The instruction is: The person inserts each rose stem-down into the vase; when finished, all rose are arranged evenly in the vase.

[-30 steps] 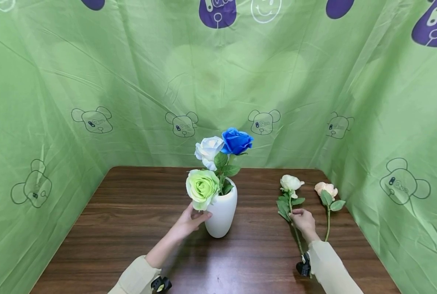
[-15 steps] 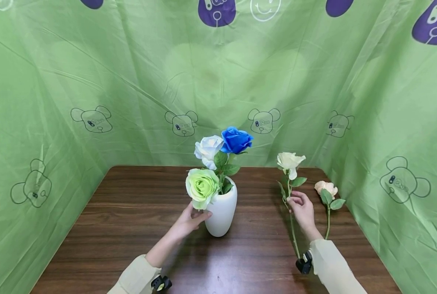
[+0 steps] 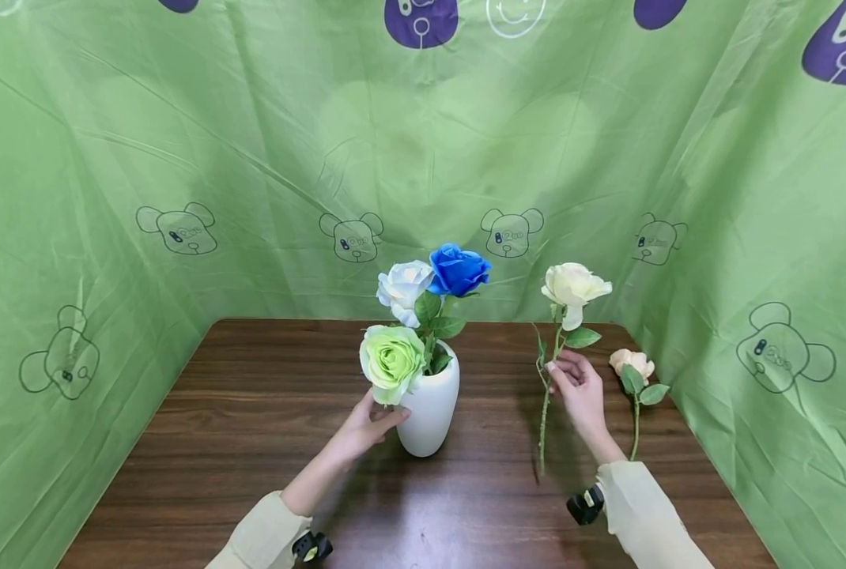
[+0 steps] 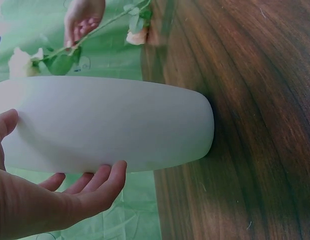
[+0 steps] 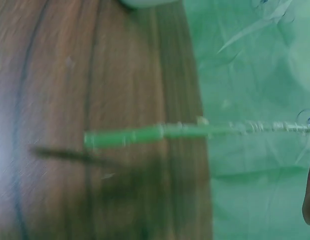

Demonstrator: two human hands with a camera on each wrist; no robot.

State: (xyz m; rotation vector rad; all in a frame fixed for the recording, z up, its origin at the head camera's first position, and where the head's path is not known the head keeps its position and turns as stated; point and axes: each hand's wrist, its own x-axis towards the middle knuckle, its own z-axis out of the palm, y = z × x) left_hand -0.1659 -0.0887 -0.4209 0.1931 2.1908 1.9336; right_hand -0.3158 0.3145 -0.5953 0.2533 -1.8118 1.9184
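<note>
A white vase (image 3: 430, 415) stands upright on the wooden table, holding a green rose (image 3: 392, 359), a pale blue rose (image 3: 403, 288) and a deep blue rose (image 3: 458, 271). My left hand (image 3: 360, 431) holds the vase at its left side; in the left wrist view, thumb and fingers (image 4: 112, 182) curve against its wall. To the right, my right hand (image 3: 583, 393) pinches a cream-white rose (image 3: 575, 288) by the stem, bloom up. In the right wrist view the stem's cut end (image 5: 109, 139) hangs above the table, its shadow below.
A pale pink rose (image 3: 632, 365) with green leaves lies on the right of the table (image 3: 252, 395), beyond my right hand. Green printed cloth (image 3: 423, 158) encloses the back and sides. Each wrist wears a small black camera (image 3: 585, 504).
My right hand has lifted the cream-white rose off the table and tilted it more upright, its stem end swinging left. The left hand stays at the vase.
</note>
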